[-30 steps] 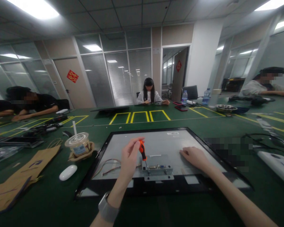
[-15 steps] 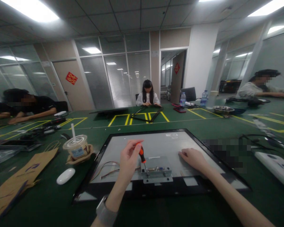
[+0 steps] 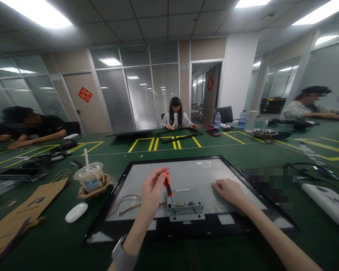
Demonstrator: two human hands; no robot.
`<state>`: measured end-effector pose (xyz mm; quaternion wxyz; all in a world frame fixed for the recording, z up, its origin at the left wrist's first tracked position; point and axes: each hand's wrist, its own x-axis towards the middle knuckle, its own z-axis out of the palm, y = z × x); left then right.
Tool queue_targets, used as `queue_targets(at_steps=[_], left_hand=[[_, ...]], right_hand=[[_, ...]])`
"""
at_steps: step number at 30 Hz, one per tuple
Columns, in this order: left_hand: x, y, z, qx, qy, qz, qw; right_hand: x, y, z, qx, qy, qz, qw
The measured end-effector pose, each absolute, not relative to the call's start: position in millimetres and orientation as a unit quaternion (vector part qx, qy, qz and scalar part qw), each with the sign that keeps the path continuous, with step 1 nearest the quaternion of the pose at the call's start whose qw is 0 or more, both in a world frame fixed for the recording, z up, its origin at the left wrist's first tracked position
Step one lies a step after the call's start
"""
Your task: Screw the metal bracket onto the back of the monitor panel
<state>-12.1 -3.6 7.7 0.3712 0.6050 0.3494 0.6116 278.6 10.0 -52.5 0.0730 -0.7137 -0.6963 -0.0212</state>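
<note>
Evidently unfinished: a metal bracket (image 3: pixel 187 217) sits on the panel (image 3: pixel 183 169), a screwdriver (image 3: pixel 167 185) upright-ish at its left end, clamped in the left hand (image 3: pixel 151 190). The right hand (image 3: pixel 230 192) rests on the panel, grip unclear; how much remains, I can't tell.

Ceiling panels (image 3: pixel 41 13) glare above a dim, edge-warped room.

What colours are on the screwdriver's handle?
The handle is orange and black, seen in the head view.
</note>
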Motion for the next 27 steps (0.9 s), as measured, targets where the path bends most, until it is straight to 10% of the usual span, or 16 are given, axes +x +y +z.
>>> queue_targets(at_steps=[27], left_hand=[[-11.6, -0.9, 9.3, 0.628, 0.323, 0.610, 0.360]], right_hand=[[282.9, 14.4, -57.8, -0.714, -0.696, -0.019, 0.069]])
